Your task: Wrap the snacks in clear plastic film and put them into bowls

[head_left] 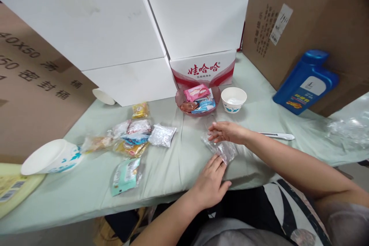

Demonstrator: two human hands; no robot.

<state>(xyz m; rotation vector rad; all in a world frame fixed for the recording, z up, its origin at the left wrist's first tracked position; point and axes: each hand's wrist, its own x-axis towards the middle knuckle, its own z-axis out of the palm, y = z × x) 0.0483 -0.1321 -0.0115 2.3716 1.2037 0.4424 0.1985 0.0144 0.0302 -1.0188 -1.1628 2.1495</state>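
A crinkled clear plastic bag (226, 151) lies on the table in front of me. My left hand (211, 184) rests with its fingers stretched out and their tips against the bag's near edge. Above the bag's far side, my right hand (227, 132) has loosely bent, parted fingers; whether they touch the plastic I cannot tell. Beyond it stands a pinkish glass bowl (181, 104) with several wrapped snacks, a pink packet (197, 92) on top. A white paper bowl (234, 102) with a blue leaf print is beside it.
Several snack packets (135, 138) lie left of centre, with a green packet (126, 177) nearer me. A paper bowl (62, 157) lies tilted at left. A box cutter (278, 136) is behind my right forearm, a blue bottle (307, 82) at right. Boxes (198, 19) line the back.
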